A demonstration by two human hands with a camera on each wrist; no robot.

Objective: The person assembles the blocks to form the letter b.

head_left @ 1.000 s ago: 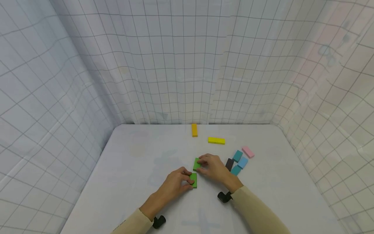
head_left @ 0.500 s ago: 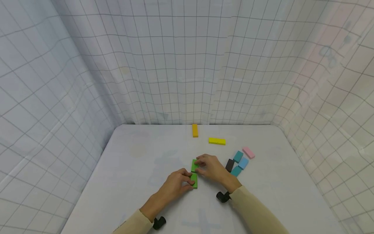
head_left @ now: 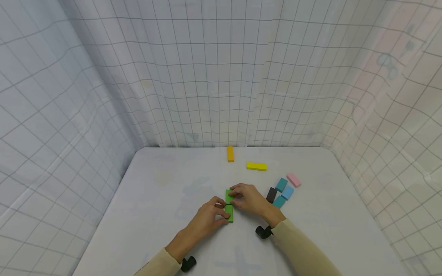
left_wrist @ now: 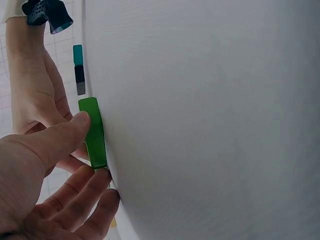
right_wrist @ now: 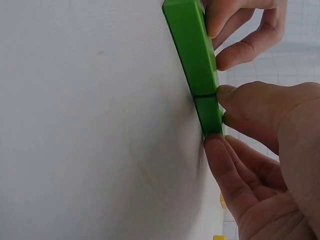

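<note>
Two green blocks lie end to end on the white table in the head view. My left hand (head_left: 206, 216) holds the near green block (head_left: 231, 209) between thumb and fingers. On the far green block (head_left: 228, 196), my right hand (head_left: 251, 200) pinches with its thumb near the joint and its fingertips at the far end. The right wrist view shows only a thin dark seam between the near block (right_wrist: 190, 47) and the far block (right_wrist: 208, 114), which sit nearly in line. Fingers cover part of both blocks in the head view.
Right of my right hand lie a black block (head_left: 271, 194), two teal blocks (head_left: 281, 184), a light blue block (head_left: 287, 192) and a pink block (head_left: 294, 179). Farther back are a yellow block (head_left: 256, 166) and an orange block (head_left: 230, 154). Gridded white curtains (head_left: 221, 76) surround the table.
My right hand has slid the far green block left and toward me, from offset and slightly tilted to up against the near block's end. The left hand has stayed in place.
</note>
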